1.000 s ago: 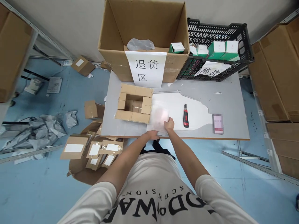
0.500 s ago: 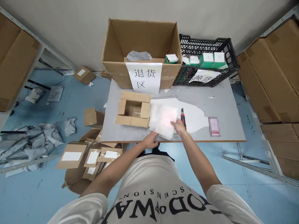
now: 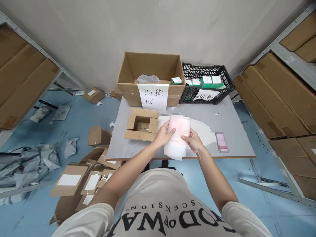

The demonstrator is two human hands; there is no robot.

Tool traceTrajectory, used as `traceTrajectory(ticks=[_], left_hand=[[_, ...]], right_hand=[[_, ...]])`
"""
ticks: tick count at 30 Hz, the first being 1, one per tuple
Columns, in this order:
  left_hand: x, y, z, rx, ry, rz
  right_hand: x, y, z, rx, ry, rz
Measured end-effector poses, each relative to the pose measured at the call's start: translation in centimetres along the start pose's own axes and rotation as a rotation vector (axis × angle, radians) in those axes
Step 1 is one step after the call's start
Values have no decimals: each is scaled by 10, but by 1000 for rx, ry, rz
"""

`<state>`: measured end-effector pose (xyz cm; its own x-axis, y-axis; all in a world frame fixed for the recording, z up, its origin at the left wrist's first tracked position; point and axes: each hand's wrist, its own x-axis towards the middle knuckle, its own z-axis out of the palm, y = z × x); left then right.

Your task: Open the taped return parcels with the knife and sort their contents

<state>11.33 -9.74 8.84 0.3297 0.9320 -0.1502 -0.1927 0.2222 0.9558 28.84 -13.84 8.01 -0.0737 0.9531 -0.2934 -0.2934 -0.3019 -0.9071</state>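
Between both hands is a flat package in translucent white foam wrap (image 3: 178, 138), with something pale pink showing through. My left hand (image 3: 164, 133) grips its left side, thumb on top. On its right edge my right hand (image 3: 193, 140) is closed, thumb also on top. The package is over the table's front part; its lower end reaches the front edge. Just left of it stands a small open cardboard box (image 3: 142, 124) with its flaps folded out. A white sheet (image 3: 203, 131) lies partly under the package. To the right rests a blurred pink item (image 3: 222, 142).
At the table's back stand a large open carton (image 3: 128, 95) with a paper sign and a black plastic crate (image 3: 223, 93) holding green-and-white boxes. Cardboard boxes (image 3: 69, 179) crowd the floor at left. Shelves with cartons (image 3: 274, 95) flank both sides.
My left hand has come up from the table's edge and taken the package's left side. The package has turned more upright in view. The red and black utility knife is now hidden.
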Motion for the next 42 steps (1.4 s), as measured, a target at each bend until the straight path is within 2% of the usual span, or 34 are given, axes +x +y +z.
traceTrajectory(ticks=[3,8,11,16,19,21,26,27,31,33,36,40,41,42], left_hand=[[-9,-5,-5,-147,-41,-39],[-26,-2,-14,-372,-75,-157],[-32,0,-19,-447,-54,-188],[-41,2,-24,-515,-65,-208],[-42,0,-25,-509,-72,-207],[-39,-3,-26,-463,-33,-188],[-32,-6,-26,-226,266,41],[-34,-5,-25,-201,269,57],[-45,2,-17,-216,56,-53],[-49,4,-16,-249,2,-108],[-48,1,-19,-314,12,-142],[-37,-7,-31,-339,123,-79],[-33,-9,-34,-329,148,-53],[-29,-10,-37,-318,166,-28]], right_hand=[[-3,-4,11,21,-7,18],[0,0,21,58,-22,-9],[-4,0,26,32,-39,2],[-20,-6,31,55,-140,90],[-27,-7,32,52,-113,67],[-28,-7,32,37,-74,35],[-31,-8,34,-32,-4,-43],[-32,-7,35,-44,6,-53],[-31,1,41,-60,-1,-67],[-26,7,43,-77,-16,-71],[-19,11,41,-174,20,-92],[-37,2,34,-331,256,-214],[-46,-1,33,-323,246,-215],[-56,-4,33,-291,175,-175]])
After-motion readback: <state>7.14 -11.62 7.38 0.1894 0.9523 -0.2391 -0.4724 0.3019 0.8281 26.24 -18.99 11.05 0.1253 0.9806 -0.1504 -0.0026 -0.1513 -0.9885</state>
